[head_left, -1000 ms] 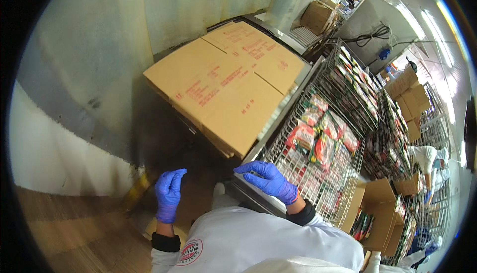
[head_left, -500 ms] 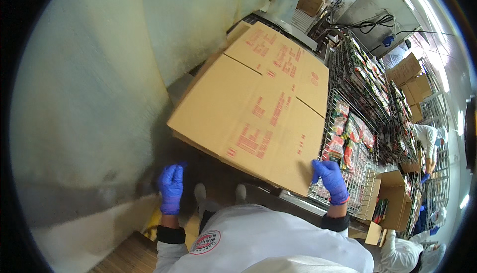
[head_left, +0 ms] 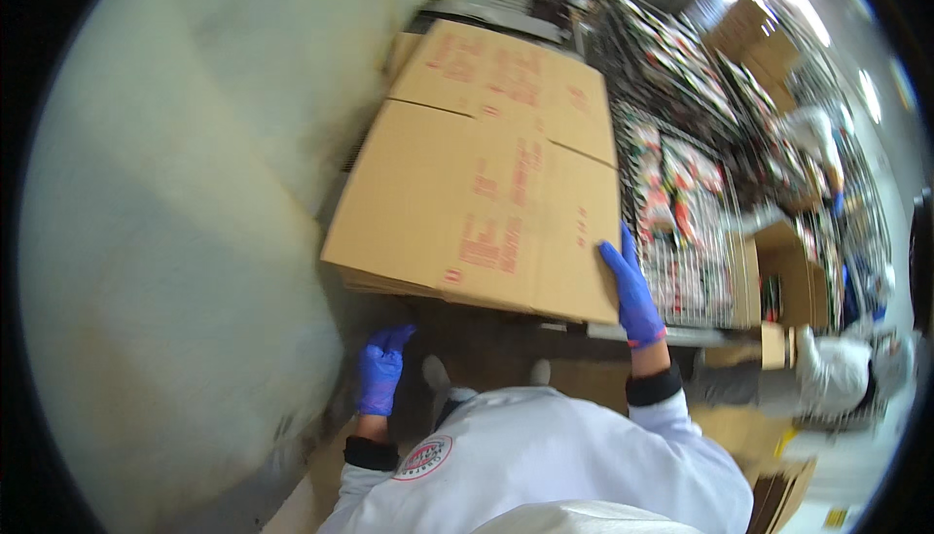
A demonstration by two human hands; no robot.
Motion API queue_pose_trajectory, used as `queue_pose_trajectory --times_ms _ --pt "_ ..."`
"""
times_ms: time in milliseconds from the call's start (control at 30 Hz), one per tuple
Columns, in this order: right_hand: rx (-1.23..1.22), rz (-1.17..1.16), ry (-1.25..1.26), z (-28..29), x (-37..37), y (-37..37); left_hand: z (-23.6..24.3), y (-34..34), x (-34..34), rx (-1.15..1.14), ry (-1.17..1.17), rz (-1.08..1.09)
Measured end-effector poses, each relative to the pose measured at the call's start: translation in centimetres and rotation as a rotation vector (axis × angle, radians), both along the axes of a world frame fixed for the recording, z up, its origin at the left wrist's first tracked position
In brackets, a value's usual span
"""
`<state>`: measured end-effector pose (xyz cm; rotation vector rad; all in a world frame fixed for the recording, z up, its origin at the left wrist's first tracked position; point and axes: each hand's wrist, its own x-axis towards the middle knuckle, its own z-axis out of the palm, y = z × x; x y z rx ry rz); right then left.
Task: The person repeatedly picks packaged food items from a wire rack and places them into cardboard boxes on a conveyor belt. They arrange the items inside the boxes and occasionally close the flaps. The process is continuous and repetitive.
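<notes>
A stack of flattened cardboard cartons with red print lies in front of me, slightly askew, beside the wall. My right hand, in a blue glove, grips the stack's near right edge, thumb on the top face and fingers along the side. My left hand, also gloved, hangs below the stack's near left corner, apart from it, fingers loosely bent with nothing visible in them. Just right of the cardboard, red, green and white packages lie on a wire rack.
A pale wall fills the left. More racks of packs stand at upper right, with cartons behind. An open box sits at right. A co-worker in white is close at lower right; another works farther back.
My right hand has moved up along the cardboard's edge. My left hand has shifted rightward. The view has swung, bringing more wall and the near co-worker into sight.
</notes>
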<state>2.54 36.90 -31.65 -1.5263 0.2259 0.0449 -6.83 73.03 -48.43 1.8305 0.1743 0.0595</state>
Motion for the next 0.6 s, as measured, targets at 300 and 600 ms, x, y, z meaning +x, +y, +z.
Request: queue_pose_trajectory --times_ms 300,600 --pt "-0.037 -0.232 -0.199 1.6 -11.7 -11.9 0.7 -15.4 -0.2 0.451 -0.169 -0.936" --pt "-0.115 -0.853 -0.287 -0.9 -35.3 -34.2 15.1 -48.6 6.8 -0.222 0.163 -0.769"
